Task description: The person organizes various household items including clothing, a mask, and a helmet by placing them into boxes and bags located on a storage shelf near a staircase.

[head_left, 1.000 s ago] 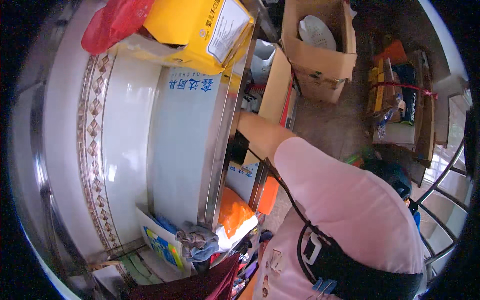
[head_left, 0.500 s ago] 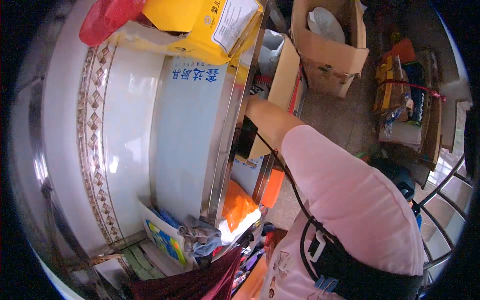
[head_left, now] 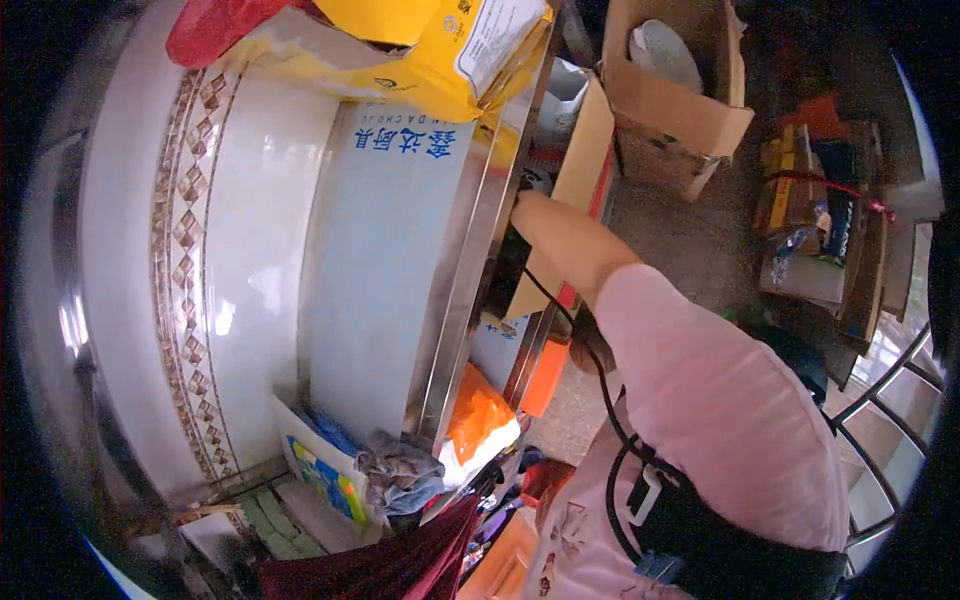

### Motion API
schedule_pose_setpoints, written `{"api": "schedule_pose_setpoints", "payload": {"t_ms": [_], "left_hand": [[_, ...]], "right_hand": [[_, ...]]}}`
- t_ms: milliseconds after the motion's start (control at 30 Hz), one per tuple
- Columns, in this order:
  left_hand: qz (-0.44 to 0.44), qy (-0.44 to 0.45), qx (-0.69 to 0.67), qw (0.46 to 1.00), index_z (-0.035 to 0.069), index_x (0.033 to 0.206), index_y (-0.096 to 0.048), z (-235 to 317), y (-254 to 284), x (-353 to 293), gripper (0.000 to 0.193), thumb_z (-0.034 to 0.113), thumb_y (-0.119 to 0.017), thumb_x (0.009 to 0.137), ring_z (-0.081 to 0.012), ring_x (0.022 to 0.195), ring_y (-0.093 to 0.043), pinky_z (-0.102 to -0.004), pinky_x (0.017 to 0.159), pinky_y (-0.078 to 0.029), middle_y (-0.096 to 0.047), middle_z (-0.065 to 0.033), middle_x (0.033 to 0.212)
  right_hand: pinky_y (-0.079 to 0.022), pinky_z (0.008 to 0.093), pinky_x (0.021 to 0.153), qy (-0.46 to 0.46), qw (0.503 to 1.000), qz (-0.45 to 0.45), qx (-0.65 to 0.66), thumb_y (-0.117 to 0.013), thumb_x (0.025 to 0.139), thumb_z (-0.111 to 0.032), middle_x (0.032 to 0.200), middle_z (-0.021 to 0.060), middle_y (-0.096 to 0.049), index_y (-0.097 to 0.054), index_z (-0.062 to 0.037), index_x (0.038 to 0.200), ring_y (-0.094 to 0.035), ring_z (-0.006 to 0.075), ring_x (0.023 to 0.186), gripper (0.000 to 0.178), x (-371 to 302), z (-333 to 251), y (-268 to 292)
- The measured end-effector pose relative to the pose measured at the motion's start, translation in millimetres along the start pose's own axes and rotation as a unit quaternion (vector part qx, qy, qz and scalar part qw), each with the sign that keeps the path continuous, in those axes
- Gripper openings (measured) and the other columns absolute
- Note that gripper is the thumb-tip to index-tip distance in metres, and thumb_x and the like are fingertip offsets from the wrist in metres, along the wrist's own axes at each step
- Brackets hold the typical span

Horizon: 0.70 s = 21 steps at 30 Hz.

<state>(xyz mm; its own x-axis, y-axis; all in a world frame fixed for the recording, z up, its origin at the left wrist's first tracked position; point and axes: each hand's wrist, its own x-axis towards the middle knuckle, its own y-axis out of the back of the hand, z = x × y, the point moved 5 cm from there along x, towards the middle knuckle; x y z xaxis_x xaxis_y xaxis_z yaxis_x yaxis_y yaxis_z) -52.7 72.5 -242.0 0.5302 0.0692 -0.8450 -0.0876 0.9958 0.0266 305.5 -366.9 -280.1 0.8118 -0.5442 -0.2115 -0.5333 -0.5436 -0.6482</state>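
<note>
My right arm, in a pink sleeve, reaches from the lower right toward a steel shelf rack point(head_left: 480, 235). My right hand point(head_left: 524, 208) goes into an open cardboard box point(head_left: 580, 150) standing under the upper shelf. The shelf's edge and the box's shadow hide the fingers, so what they touch cannot be seen. Inside the box, a white bag or wrapper point(head_left: 562, 95) and a dark item with white marks point(head_left: 535, 180) lie close to the hand. A black cord point(head_left: 598, 375) hangs below my forearm. My left hand does not show.
Yellow packaging point(head_left: 420, 60) and a red bag point(head_left: 215, 25) rest on the rack. Another open cardboard box point(head_left: 665, 130) stands on the floor. Tied flat cardboard point(head_left: 810, 210) leans further right. Lower down are an orange-and-white bag point(head_left: 480, 420), grey cloth point(head_left: 400, 470) and dark red fabric point(head_left: 385, 560).
The view has shifted slightly, so the rack and boxes appear a little further right. My right forearm also appears further right, its hand still at the cardboard box.
</note>
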Motion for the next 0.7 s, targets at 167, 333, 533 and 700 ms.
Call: {"api": "schedule_pose_setpoints", "payload": {"t_ms": [167,333,533,700], "left_hand": [[-0.021,-0.005,0.020,1.000,0.006,0.116,-0.044,0.5,-2.6,12.1,0.036,0.024,-0.051,0.086,-0.0170,0.087,-0.056,-0.0300,0.073,-0.043,-0.056,-0.0083,0.092],[-0.059,-0.019,0.047,0.997,0.006,0.115,-0.044,0.7,-2.8,23.3,0.035,0.024,-0.051,0.086,-0.0166,0.085,-0.056,-0.0294,0.071,-0.044,-0.057,-0.0080,0.090],[-0.110,-0.035,0.086,0.990,0.006,0.114,-0.045,3.8,-17.8,40.7,0.035,0.024,-0.052,0.085,-0.0162,0.084,-0.057,-0.0287,0.070,-0.044,-0.057,-0.0075,0.089],[-0.142,-0.044,0.110,0.983,0.006,0.114,-0.045,3.0,-32.9,54.0,0.034,0.023,-0.052,0.085,-0.0158,0.082,-0.057,-0.0281,0.068,-0.044,-0.057,-0.0071,0.087]], "right_hand": [[-0.046,0.0319,0.072,0.027,0.987,0.002,0.159,-0.052,0.081,-0.030,0.095,0.0066,-0.059,-0.052,-0.0026,0.103,-0.056,0.0166,0.079,0.035,-30.1,-31.5,15.6],[-0.048,0.0348,0.073,-0.030,0.996,0.040,0.071,-0.051,0.079,-0.025,0.094,0.0061,-0.059,-0.052,-0.0026,0.104,-0.057,0.0183,0.083,0.033,-94.0,-58.6,58.8],[-0.048,0.0424,0.077,-0.063,0.995,-0.034,0.070,-0.052,0.078,-0.022,0.102,0.0066,-0.058,-0.047,-0.0080,0.113,-0.058,0.0209,0.091,0.038,-188.6,-130.4,121.0],[-0.047,0.0444,0.079,-0.038,0.993,-0.042,0.099,-0.051,0.077,-0.021,0.106,0.0067,-0.058,-0.045,-0.0082,0.117,-0.057,0.0229,0.095,0.042,-225.4,-174.8,181.2]]}}
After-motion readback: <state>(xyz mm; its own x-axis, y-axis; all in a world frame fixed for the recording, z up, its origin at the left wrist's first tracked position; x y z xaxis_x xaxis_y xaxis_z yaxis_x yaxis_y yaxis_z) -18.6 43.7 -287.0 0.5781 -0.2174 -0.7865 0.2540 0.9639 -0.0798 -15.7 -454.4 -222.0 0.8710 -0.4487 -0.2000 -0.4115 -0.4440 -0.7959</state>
